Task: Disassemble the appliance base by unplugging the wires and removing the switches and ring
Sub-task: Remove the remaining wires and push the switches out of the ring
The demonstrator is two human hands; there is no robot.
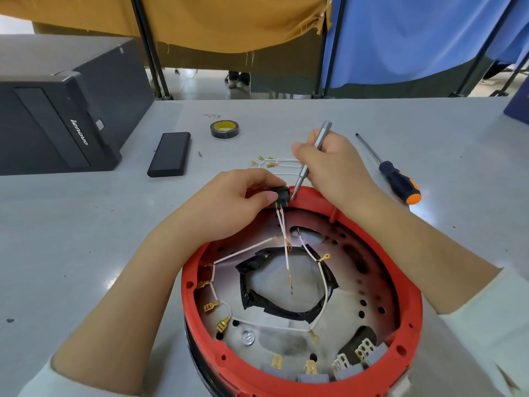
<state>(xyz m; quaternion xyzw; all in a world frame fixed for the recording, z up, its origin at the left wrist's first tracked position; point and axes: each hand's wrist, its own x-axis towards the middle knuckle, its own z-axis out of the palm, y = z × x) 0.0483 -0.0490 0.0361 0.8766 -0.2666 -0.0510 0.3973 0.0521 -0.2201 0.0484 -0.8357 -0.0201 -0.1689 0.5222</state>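
Head view: one red base (412, 293) on the table (86, 219), near edge cut off. Left hand (237, 196) pinches one black switch (282, 193) at the far rim, mostly hiding it. Right hand (329, 164) grips one silver driver (310, 159), tip beside the switch. Two screwdrivers in all: the orange-handled one (396, 179) lies apart. Loose wires (274, 163) are partly hidden behind the hands.

A: Bright, even light from overhead. The grey surface (86, 224) shows only faint, soft shadows under the forearms.

B: Any glare?

A: A pale sheen on the metal plate (289, 279) inside the red base (412, 285), nothing blown out.

B: Sharpness?

A: Centre is fairly crisp. The wide lens bends the edges, and the corners go soft.
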